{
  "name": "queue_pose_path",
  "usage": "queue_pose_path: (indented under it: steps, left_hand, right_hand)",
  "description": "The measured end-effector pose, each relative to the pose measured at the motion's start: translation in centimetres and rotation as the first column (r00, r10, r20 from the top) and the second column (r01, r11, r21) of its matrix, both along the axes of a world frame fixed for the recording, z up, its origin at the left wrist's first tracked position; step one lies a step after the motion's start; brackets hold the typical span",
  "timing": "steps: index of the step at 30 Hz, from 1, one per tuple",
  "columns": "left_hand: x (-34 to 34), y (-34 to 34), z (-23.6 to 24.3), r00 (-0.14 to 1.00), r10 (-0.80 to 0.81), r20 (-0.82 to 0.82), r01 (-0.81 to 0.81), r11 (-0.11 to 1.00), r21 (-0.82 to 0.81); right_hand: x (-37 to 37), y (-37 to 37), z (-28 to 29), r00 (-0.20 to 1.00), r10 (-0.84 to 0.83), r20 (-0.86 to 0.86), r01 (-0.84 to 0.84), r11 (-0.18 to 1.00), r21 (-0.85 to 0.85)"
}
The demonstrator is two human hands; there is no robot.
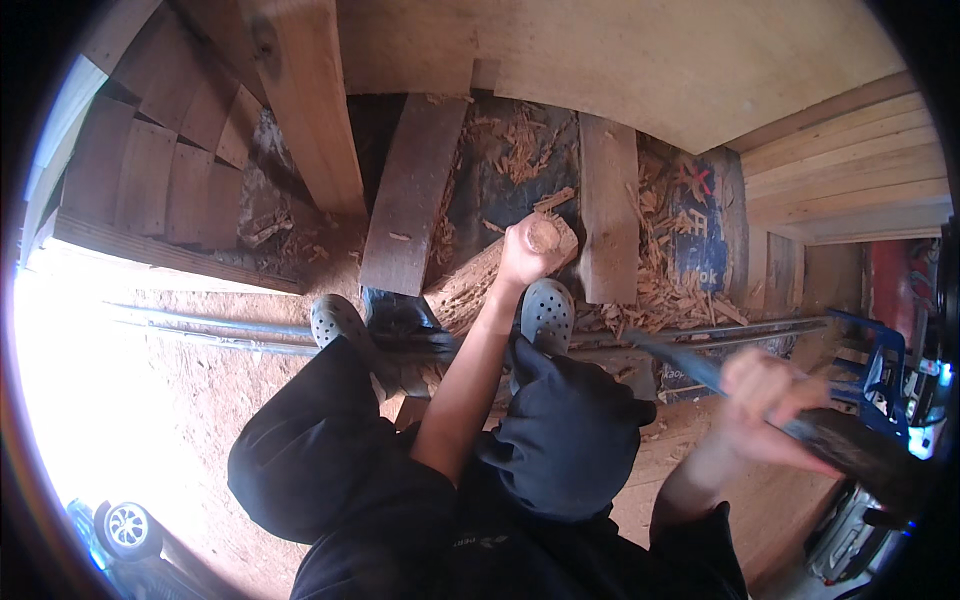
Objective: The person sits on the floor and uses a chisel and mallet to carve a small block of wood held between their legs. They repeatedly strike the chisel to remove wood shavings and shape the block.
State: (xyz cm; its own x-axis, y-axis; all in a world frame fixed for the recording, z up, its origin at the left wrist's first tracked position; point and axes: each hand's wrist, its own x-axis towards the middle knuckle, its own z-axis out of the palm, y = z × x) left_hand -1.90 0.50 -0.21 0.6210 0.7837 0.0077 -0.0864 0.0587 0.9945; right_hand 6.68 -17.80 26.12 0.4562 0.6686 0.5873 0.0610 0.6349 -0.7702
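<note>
My left hand (525,258) is closed round the upper end of a piece of wood (543,235), whose pale, roughly round end faces up. Just below and beside it lies a thick, rough-hewn wood block (470,290) between my feet. Off to the right, my right hand (765,392) grips a long tool (685,362), smeared by motion. A blue-grey length sticks out left of the fist, and a wide dark part lies to its right. Which end is the blade, I cannot tell. The tool is apart from the wood.
Wood chips (690,295) litter the ground around two flat planks (410,200). A wooden post (305,100) and a broad panel (620,60) stand ahead. Metal bars (220,335) run across near my grey clogs (548,315). A blue chair (880,370) is at right, a vehicle wheel (128,528) lower left.
</note>
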Motion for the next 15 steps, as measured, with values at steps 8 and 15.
queue_pose_path:
  steps: [8, 15]
  left_hand:
    - [1.2, 0.3, 0.2, 0.993, 0.092, 0.077, -0.096, 0.994, 0.055]
    - [0.2, 0.0, -0.1, 0.999, 0.040, -0.001, -0.040, 0.999, -0.010]
  right_hand:
    - [-1.2, 1.5, -9.6, 0.902, -0.126, 0.413, 0.430, 0.168, -0.887]
    - [1.7, -2.3, 1.2, 0.998, 0.000, 0.063, 0.021, 0.946, -0.324]
